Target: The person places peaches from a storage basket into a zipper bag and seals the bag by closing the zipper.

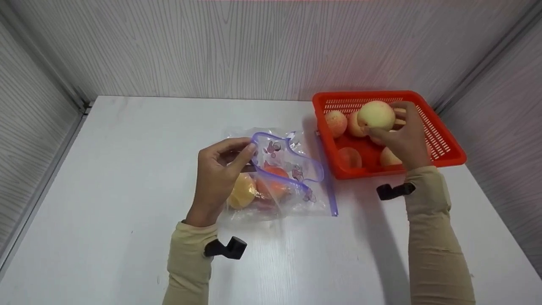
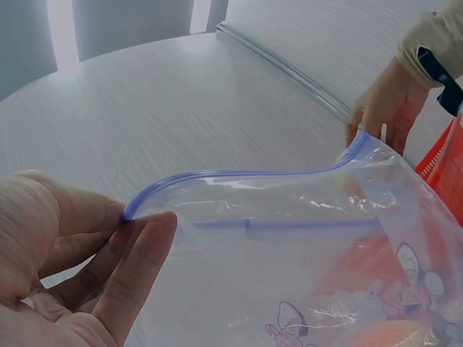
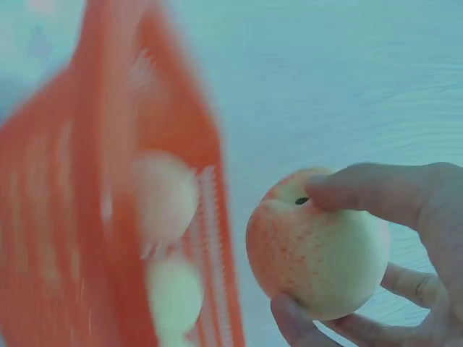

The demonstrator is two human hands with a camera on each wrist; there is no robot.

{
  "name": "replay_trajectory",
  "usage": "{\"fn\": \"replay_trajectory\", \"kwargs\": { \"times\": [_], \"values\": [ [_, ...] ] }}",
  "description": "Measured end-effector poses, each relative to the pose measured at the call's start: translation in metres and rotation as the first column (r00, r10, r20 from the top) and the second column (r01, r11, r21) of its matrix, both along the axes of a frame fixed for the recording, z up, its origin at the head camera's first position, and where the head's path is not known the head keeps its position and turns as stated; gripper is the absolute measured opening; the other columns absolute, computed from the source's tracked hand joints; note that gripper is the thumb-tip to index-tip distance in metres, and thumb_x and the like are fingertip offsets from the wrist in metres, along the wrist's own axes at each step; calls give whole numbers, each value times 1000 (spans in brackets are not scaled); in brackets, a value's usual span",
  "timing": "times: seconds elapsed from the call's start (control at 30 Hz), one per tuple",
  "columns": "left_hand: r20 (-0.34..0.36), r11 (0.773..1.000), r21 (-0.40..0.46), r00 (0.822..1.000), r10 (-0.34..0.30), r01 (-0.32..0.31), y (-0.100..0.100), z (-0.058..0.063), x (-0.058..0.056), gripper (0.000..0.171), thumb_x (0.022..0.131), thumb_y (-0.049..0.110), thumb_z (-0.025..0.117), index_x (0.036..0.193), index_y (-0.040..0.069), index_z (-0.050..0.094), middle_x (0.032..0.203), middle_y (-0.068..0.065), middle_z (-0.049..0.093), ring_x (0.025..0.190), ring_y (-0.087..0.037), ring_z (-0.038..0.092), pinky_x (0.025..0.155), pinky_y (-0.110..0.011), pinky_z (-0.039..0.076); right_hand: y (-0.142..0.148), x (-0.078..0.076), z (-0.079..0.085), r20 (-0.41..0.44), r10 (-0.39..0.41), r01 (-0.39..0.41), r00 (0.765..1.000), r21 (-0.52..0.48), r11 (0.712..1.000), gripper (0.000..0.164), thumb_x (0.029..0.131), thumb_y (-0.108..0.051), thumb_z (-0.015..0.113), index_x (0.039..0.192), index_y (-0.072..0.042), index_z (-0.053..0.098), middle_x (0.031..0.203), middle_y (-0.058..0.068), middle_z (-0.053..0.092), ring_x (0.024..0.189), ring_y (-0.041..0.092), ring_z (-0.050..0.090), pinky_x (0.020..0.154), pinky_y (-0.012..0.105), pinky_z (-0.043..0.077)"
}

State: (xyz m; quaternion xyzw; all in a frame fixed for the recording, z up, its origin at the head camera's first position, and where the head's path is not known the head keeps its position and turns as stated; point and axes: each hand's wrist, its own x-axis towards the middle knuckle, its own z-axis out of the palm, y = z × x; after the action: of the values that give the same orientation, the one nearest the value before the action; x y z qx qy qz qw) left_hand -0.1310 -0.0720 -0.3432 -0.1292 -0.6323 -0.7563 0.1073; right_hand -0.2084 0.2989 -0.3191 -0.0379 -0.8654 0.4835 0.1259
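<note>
My left hand [image 1: 216, 176] pinches the purple zip edge of a clear zip bag [image 1: 314, 203] between thumb and fingers. The bag lies on the table, its mouth spread apart, with pink cartoon prints on the plastic. Inside it show a yellow fruit [image 1: 242, 192] and an orange-red fruit [image 1: 273, 183]. Over the red basket [image 1: 455, 159], my right hand [image 1: 407, 135] holds a pale yellow peach with a pink blush [image 3: 318, 253]. Thumb and fingers wrap its sides, the thumb beside the stem hollow in the right wrist view.
More peaches lie in the basket, one at its left wall [image 1: 336, 123] and another near the front [image 1: 389, 157]. The basket stands at the back right, close beside the bag. A wood-grain panel [image 1: 203, 51] rises behind the white table [image 1: 114, 178].
</note>
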Motion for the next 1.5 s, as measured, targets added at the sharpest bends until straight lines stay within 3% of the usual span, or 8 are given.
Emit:
{"fn": "replay_trajectory", "kwargs": {
  "times": [0.17,0.47,0.77,0.9,1.17,1.5],
  "values": [
    [-21,1000,-23,1000,10,-11,-1,-1,0,18,96,7,70,110,-4,74,101,-15,70,84,-29,69,73,-38,63,-29,16,4,-88,6,-28,996,-246,969,72,79,-21,89,139,-18,48,135,8,52,111,28,55,90,35,53],
    [-12,1000,-10,1000,15,-15,0,1,2,17,96,6,70,109,-4,74,100,-15,70,82,-29,67,72,-39,63,-73,45,-4,-236,137,-228,962,-416,881,66,81,-11,87,140,-10,58,134,11,58,116,32,61,95,34,57],
    [1,999,-25,1000,21,-21,2,0,4,17,96,6,70,109,-3,74,99,-15,70,82,-28,67,73,-38,63,-95,62,-17,-273,216,-322,937,-439,839,71,80,0,83,143,-8,51,137,10,60,127,29,56,111,46,43],
    [12,1000,-17,1000,16,-16,2,1,3,17,96,7,70,110,-3,74,100,-15,70,83,-28,66,73,-39,63,-100,65,-16,-267,289,-382,919,-430,818,71,78,4,81,142,-9,52,135,11,61,125,33,57,107,49,45],
    [6,1000,-13,1000,11,-11,1,2,2,18,95,7,71,110,-2,74,100,-15,70,84,-29,68,75,-40,63,-106,69,-11,-237,433,-494,870,-411,767,73,76,9,82,141,-8,55,139,12,57,123,37,56,99,44,55],
    [17,1000,-14,1000,13,-13,0,2,3,18,96,8,71,111,-2,74,101,-15,71,85,-30,69,74,-40,63,-109,70,-12,-175,489,-519,854,-316,794,72,77,1,86,141,-13,57,137,7,60,119,32,61,96,45,56]
  ]
}}
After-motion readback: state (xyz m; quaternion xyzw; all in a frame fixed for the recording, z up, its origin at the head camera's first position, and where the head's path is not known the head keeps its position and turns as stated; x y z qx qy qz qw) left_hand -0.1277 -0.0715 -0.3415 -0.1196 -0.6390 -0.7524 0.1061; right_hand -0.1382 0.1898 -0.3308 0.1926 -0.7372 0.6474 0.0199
